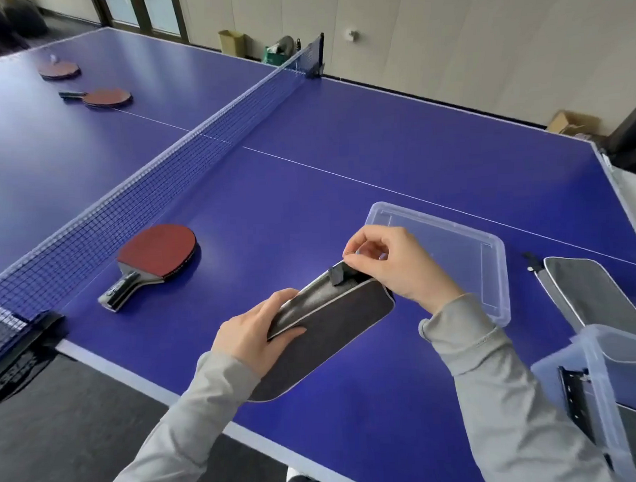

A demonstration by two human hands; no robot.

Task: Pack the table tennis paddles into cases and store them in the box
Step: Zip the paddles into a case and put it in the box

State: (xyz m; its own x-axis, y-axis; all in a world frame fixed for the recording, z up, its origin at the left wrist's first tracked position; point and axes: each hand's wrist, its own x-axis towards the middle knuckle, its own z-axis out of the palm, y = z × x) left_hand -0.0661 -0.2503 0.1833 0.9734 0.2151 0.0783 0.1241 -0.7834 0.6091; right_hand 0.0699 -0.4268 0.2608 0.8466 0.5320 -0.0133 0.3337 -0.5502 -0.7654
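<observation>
Grey case (327, 324) is held above the counter (378, 158), gripped at its near end by the left hand (255, 334); its zipper tab at the far end is pinched by the right hand (394, 263). Red paddle (153, 262) lies well left.

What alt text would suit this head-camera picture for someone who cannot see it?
A person's left hand holds a dark grey paddle case over a blue table tennis table while the right hand pinches its top corner. A red paddle lies left by the net; a clear lid and clear box sit right.
</observation>
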